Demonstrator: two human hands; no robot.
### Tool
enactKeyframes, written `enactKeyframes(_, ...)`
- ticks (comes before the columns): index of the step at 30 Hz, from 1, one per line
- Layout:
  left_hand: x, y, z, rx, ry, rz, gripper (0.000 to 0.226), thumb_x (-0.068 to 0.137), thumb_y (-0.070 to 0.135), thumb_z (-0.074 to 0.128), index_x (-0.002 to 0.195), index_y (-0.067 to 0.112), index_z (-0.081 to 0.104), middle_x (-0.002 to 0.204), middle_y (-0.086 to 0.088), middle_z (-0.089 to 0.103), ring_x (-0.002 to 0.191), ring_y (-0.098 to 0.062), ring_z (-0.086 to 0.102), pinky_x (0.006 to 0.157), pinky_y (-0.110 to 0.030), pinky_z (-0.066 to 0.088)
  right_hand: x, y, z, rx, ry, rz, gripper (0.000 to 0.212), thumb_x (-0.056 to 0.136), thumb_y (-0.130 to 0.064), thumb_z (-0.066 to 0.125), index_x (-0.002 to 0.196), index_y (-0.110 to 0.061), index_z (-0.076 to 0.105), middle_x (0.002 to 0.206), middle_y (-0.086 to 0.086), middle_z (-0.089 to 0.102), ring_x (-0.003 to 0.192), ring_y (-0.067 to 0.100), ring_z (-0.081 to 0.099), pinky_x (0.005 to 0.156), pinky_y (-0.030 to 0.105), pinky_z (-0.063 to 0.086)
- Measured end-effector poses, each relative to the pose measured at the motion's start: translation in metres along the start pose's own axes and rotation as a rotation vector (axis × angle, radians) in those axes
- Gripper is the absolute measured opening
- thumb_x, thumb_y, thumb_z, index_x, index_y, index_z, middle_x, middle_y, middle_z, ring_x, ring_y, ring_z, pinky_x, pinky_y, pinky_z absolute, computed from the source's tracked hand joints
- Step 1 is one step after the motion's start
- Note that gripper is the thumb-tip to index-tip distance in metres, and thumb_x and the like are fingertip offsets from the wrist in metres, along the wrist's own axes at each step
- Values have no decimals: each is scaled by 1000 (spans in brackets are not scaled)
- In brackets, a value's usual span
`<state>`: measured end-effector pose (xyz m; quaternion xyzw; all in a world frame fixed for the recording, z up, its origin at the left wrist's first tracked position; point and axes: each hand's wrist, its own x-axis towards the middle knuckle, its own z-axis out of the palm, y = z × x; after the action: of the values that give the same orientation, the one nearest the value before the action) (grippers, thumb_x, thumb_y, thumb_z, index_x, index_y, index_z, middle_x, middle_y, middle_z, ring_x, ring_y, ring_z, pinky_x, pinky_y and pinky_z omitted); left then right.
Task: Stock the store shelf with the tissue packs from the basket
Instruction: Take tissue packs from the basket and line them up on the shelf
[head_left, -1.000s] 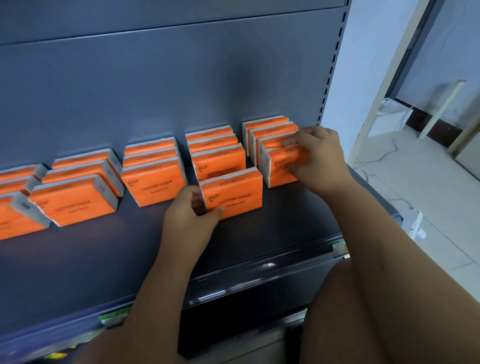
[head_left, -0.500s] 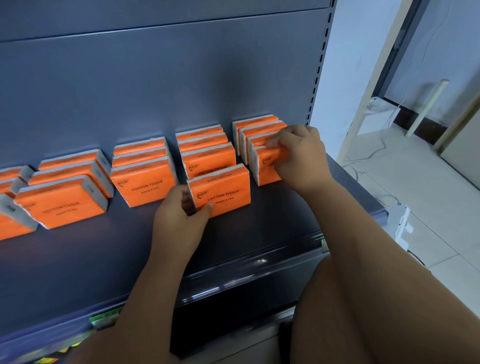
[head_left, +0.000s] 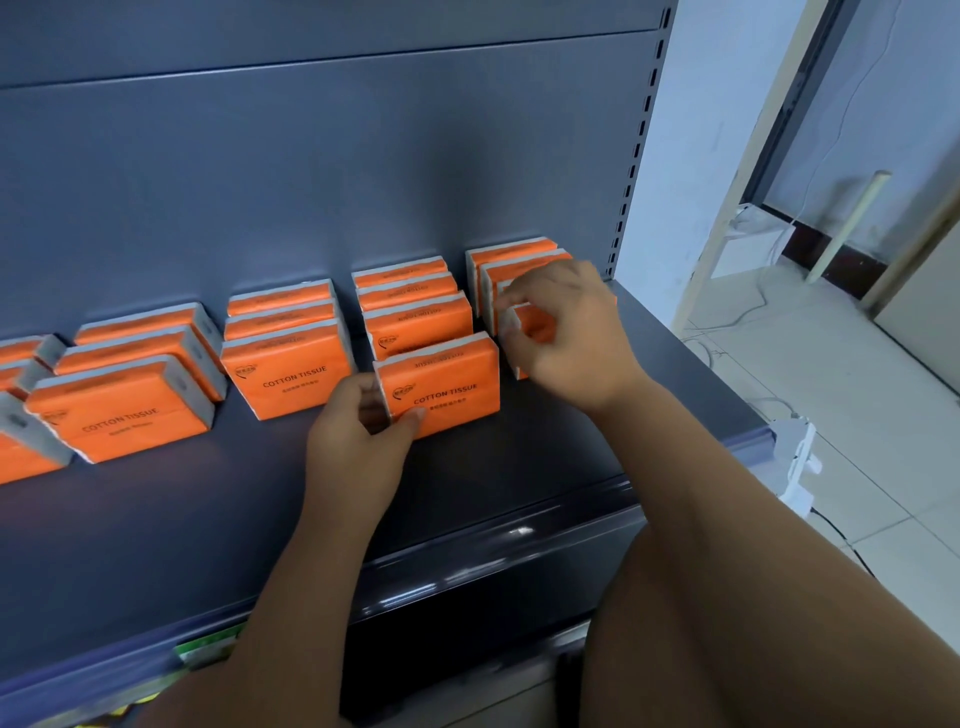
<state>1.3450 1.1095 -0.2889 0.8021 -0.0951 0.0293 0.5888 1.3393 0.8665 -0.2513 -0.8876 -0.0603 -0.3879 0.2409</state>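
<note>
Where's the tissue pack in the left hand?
Head view, centre: the orange plastic-wrapped tissue pack stands on the dark grey shelf, fronting the second row from the right; left hand grips its left edge.

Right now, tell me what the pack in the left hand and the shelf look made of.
Tissue pack: probably thin plastic film, slightly glossy orange, soft rounded edges. Shelf: looks like painted sheet metal, matte grey-blue, with a glinting front lip.

Both arms reach forward — left grip (head_left: 358, 431) pinching, thumb in front; right grip (head_left: 566, 332) curled, palm down.
</note>
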Motion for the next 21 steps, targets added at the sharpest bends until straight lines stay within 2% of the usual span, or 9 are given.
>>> enactKeyframes(2,0,1,0,-25,19,19,31,90,14,80,117,22,67,108,14,72,104,-1,66,88,-20,51,-2,-9,4,34,-67,-3,30,78,-24,64,103,-20,79,97,-9,75,100,22,65,95,34,45)
enactKeyframes(6,1,3,-1,-53,76,64,32,92,14,77,121,23,66,110,20,70,105,8,64,90,-16,49,-3,-20,9,104,-132,34,44,74,-14,62,115,-20,76,88,-13,72,95,19,61,89,35,48)
enactKeyframes(10,3,1,1,-74,132,72,42,91,13,78,129,21,61,119,11,71,113,-4,66,97,-27,54,-3,-27,9,135,-170,28,52,76,-14,63,127,-19,72,93,-15,73,98,17,60,92,33,47)
enactKeyframes(13,4,-1,3,-73,171,76,40,88,13,82,118,23,58,113,10,71,108,-5,68,97,-34,58,-3,-29,7,138,-174,41,54,81,-23,67,135,-22,68,99,-14,75,102,18,61,94,29,46)
enactKeyframes(17,7,-3,6,-52,169,106,37,89,13,80,117,24,59,115,9,71,110,-5,68,98,-32,57,-3,-28,11,77,-177,72,48,81,-35,68,127,-25,72,96,-12,74,97,17,63,89,37,50)
enactKeyframes(21,12,-7,7,-43,167,130,37,92,11,77,121,28,62,119,10,70,113,-4,65,98,-29,54,-3,-23,16,-9,-163,64,37,81,-31,68,116,-22,77,94,-8,75,95,20,64,86,41,53)
